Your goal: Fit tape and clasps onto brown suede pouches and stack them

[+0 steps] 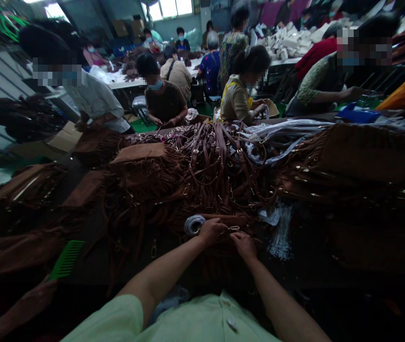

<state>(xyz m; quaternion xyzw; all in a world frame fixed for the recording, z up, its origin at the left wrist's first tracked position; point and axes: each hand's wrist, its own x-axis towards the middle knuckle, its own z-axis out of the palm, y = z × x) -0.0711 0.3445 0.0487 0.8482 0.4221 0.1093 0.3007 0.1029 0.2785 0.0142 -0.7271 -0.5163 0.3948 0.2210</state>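
Observation:
My left hand is closed, its fingertips pinched at a small metal clasp in front of my chest. On the other side of the clasp my right hand is closed too, with thumb and finger pressed together near it. Which piece each hand grips is too small and dark to tell. A roll of pale cord or tape lies against my left hand. Just behind the hands sits a brown fringed bag. Brown straps with metal buckles are heaped beyond it.
White thin ties lie right of my hands. Stacks of brown fringed bags stand at right and others at left. At lower left, another person's hand holds a green comb. Several people work across the table.

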